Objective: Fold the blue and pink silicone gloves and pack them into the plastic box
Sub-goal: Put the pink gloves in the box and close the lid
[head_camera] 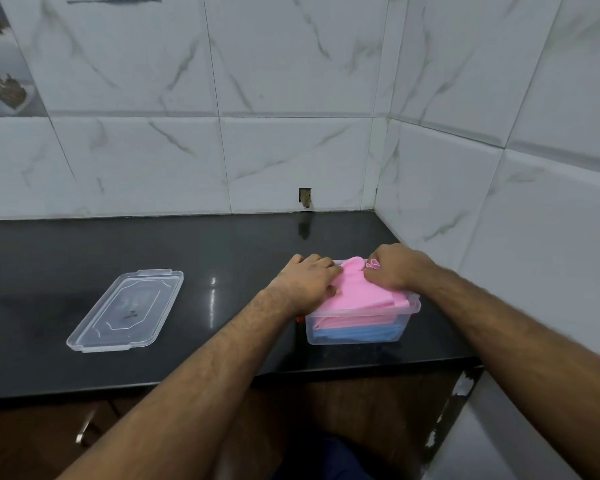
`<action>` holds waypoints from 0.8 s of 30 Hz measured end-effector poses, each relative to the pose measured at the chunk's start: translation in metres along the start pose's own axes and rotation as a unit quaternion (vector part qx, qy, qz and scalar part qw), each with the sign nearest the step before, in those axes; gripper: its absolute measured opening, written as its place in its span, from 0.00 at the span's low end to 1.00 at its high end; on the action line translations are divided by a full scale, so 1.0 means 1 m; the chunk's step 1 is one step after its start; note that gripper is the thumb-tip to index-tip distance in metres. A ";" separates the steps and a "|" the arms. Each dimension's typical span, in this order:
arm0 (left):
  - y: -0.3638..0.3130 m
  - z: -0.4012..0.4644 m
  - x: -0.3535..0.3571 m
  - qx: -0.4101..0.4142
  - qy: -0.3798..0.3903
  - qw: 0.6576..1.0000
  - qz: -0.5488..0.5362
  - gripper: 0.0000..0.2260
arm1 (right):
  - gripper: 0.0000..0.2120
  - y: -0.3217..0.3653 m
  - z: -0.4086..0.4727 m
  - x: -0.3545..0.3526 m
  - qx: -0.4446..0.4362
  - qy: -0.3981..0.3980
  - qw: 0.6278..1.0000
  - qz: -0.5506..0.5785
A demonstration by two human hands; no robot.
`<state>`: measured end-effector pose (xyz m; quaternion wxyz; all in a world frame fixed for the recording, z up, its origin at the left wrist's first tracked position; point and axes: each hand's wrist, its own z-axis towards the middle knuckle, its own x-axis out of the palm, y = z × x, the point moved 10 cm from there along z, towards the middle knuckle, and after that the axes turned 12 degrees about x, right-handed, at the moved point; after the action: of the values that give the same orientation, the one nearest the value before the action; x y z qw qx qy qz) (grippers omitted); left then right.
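Clear plastic box [357,336] on black counter [84,258], blue glove [361,333] folded beneath pink glove [357,292] bulging above rim, left hand [305,284] and right hand [394,268] pressing pink glove down, fingers curled on it, lid [125,310] well apart at left, no readable writing

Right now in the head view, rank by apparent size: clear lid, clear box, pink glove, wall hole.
1. Clear flat plastic lid and clear plastic box: too close to separate, hands hide part of the box.
2. Folded pink silicone glove on top of the box.
3. Small dark hole in the wall tile, clearly smallest.
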<state>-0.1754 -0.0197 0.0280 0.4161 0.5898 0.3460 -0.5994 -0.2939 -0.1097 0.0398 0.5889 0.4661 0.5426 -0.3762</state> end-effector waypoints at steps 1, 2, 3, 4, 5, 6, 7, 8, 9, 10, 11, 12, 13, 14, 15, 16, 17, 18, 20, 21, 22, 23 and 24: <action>0.000 0.001 0.001 -0.007 0.002 1.000 -0.008 0.27 | 0.14 0.000 0.000 0.001 -0.004 -0.004 1.000 -0.012; 0.001 0.002 0.002 -0.014 0.001 1.000 -0.017 0.29 | 0.13 0.000 -0.001 0.000 -0.012 -0.014 1.000 -0.018; 0.002 0.003 0.003 -0.021 -0.001 0.999 -0.026 0.30 | 0.12 0.001 -0.003 -0.003 -0.026 -0.038 0.999 -0.020; 0.002 0.003 0.003 -0.026 -0.004 0.999 -0.032 0.31 | 0.14 0.002 -0.007 -0.008 -0.044 -0.075 0.996 -0.022; 0.003 0.004 0.004 -0.028 -0.005 0.999 -0.034 0.31 | 0.17 0.005 -0.012 -0.014 -0.068 -0.117 0.991 -0.023; 0.003 0.005 0.005 -0.029 -0.004 0.999 -0.034 0.32 | 0.21 0.010 -0.018 -0.020 -0.100 -0.158 0.982 -0.024; 0.004 0.006 0.006 -0.030 -0.003 0.999 -0.033 0.32 | 0.23 0.016 -0.024 -0.023 -0.140 -0.185 0.972 -0.033; 0.004 0.006 0.006 -0.031 -0.005 0.999 -0.033 0.33 | 0.25 0.023 -0.030 -0.023 -0.185 -0.196 0.961 -0.056; 0.004 0.007 0.006 -0.031 -0.008 0.999 -0.033 0.33 | 0.26 0.031 -0.034 -0.017 -0.227 -0.194 0.949 -0.097; 0.005 0.007 0.005 -0.033 -0.015 0.999 -0.034 0.34 | 0.25 0.036 -0.037 -0.010 -0.259 -0.187 0.937 -0.140; 0.005 0.006 0.004 -0.033 -0.022 0.999 -0.036 0.34 | 0.25 0.038 -0.037 -0.004 -0.274 -0.179 0.930 -0.170; 0.006 0.006 0.003 -0.032 -0.028 0.998 -0.041 0.34 | 0.24 0.037 -0.035 0.000 -0.272 -0.169 0.930 -0.180; 0.006 0.005 0.003 -0.030 -0.032 0.998 -0.049 0.33 | 0.24 0.034 -0.032 0.003 -0.264 -0.156 0.935 -0.175; 0.005 0.004 0.003 -0.029 -0.035 0.997 -0.057 0.33 | 0.25 0.031 -0.030 0.005 -0.259 -0.145 0.940 -0.165; 0.005 0.003 0.003 -0.028 -0.035 0.997 -0.061 0.33 | 0.25 0.029 -0.029 0.007 -0.257 -0.134 0.944 -0.158; 0.005 0.003 0.002 -0.027 -0.035 0.997 -0.057 0.33 | 0.26 0.028 -0.028 0.009 -0.256 -0.121 0.947 -0.151; 0.005 0.003 0.002 -0.026 -0.033 0.998 -0.046 0.33 | 0.27 0.026 -0.025 0.010 -0.254 -0.107 0.950 -0.144; 0.005 0.003 0.001 -0.025 -0.032 0.999 -0.028 0.32 | 0.28 0.025 -0.024 0.010 -0.253 -0.095 0.953 -0.139; 0.004 0.003 -0.001 -0.025 -0.030 0.999 0.004 0.29 | 0.28 0.025 -0.022 0.010 -0.258 -0.093 0.951 -0.141; 0.003 0.003 -0.001 -0.026 -0.029 0.999 0.010 0.27 | 0.27 0.026 -0.022 0.011 -0.260 -0.095 0.950 -0.143; 0.002 0.003 0.000 -0.027 -0.029 0.999 0.012 0.25 | 0.27 0.028 -0.022 0.011 -0.260 -0.094 0.950 -0.143; 0.003 0.004 0.000 -0.030 -0.029 0.999 0.011 0.24 | 0.28 0.029 -0.023 0.012 -0.258 -0.091 0.952 -0.140; 0.004 0.004 0.000 -0.035 -0.030 0.999 0.009 0.22 | 0.28 0.030 -0.024 0.014 -0.256 -0.086 0.953 -0.138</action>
<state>-0.1735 -0.0248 0.0282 0.4524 0.5598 0.3488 -0.6003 -0.2707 -0.0771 0.0311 0.6749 0.1862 0.6272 -0.3412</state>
